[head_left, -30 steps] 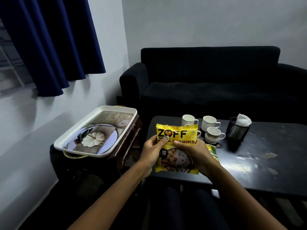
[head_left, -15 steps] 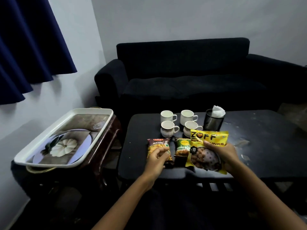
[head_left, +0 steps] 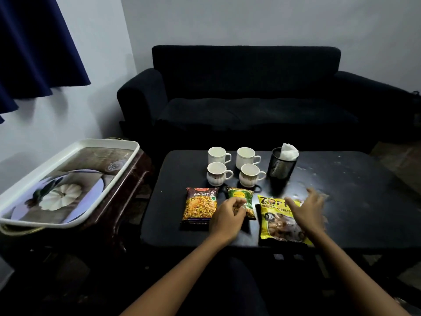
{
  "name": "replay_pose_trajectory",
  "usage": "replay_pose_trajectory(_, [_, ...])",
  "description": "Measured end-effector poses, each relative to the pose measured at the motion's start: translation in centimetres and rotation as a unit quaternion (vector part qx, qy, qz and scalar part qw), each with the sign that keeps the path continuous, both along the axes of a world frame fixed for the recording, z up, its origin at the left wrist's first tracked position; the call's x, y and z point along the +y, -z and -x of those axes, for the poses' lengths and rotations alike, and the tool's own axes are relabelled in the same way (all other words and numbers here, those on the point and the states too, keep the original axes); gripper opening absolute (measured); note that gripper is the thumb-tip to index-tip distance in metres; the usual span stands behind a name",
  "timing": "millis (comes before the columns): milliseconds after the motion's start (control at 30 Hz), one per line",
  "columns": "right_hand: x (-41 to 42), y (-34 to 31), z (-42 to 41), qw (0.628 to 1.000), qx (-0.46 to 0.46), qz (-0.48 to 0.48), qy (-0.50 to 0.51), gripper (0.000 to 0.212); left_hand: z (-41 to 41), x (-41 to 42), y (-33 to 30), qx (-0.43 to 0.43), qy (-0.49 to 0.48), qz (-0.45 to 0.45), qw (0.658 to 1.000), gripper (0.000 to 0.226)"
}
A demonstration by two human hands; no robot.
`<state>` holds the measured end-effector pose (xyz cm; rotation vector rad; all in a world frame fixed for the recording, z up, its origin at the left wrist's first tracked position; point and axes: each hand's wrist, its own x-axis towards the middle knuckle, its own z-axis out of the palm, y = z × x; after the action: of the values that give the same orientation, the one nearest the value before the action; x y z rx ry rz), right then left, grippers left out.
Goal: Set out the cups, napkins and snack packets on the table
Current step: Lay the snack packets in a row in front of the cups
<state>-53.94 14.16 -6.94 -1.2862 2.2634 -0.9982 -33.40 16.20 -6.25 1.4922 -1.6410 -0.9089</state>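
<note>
**Three snack packets in a row, both hands over them**

Dark desk (head_left: 355, 201) in front of a black sofa (head_left: 246, 87). Four white cups stand in a 2x2 block near the far edge: back-left cup (head_left: 216, 155), back-right cup (head_left: 245, 155), front-left cup (head_left: 216, 174), front-right cup (head_left: 249, 175), handles all to the right. Just right of them a black mesh holder (head_left: 282, 166), upright, w/ a white napkin (head_left: 289, 151) sticking out of the top.

Nearer the front edge, 3 packets lie flat side by side, apart from each other: mixture packet (head_left: 198, 205) on the left, green packet (head_left: 242, 197) in the middle, yellow packet (head_left: 276, 221) on the right, the biggest.

Left hand (head_left: 230, 216) sits at the lower end of the green packet, fingers curled in, thumb and fingertips meeting on the packet edge – looks like a pinch on it. Right hand (head_left: 306, 210) is over the upper right of the yellow packet, fingers spread and straight, blurred; can't tell if the palm touches the packet or just hovers above.

Left of the desk, on a dark wooden side stand (head_left: 127, 190), a white-rimmed tray (head_left: 68, 153) w/ a printed pumpkin picture inside. Blue curtain (head_left: 34, 46) top left, pale wall behind.
</note>
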Motion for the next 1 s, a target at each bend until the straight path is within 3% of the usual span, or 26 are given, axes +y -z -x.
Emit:
replay_pose_trajectory(100, [0.5, 0.1, -1.0, 0.989, 0.118, 0.058, -0.06, 0.047, 0.5, -1.3, -0.4, -0.119, -0.017, 0.093, 0.988, 0.024])
replay_pose_trajectory(167, [1.0, 1.0, -2.0, 0.98, 0.164, 0.027, -0.109, 0.045, 0.8, -2.6, -0.4, -0.179, 0.003, 0.126, 0.976, 0.03])
replay_pose_trajectory(267, [1.5, 3.1, -3.0, 0.958, 0.237, -0.07, -0.145, 0.052, 1.5, -4.5, 0.2, -0.265, 0.059, 0.101, 0.957, 0.044])
replay_pose_trajectory(400, [0.9, 4.8, -3.6, 0.954, 0.249, -0.099, -0.137, 0.055, 1.7, -6.0, 2.4, -0.374, 0.121, 0.048, 0.918, 0.059])
replay_pose_trajectory(767, [-2.2, 5.9, -3.8, 0.948, 0.279, -0.034, -0.151, 0.056, 2.3, -4.6, 6.2, -0.359, 0.042, 0.09, 0.928, 0.064])
replay_pose_trajectory(1000, [-2.9, 5.3, -3.3, 0.936, 0.286, -0.084, -0.188, 0.059, 2.2, -4.5, 5.3, -0.35, 0.026, 0.085, 0.933, 0.066])
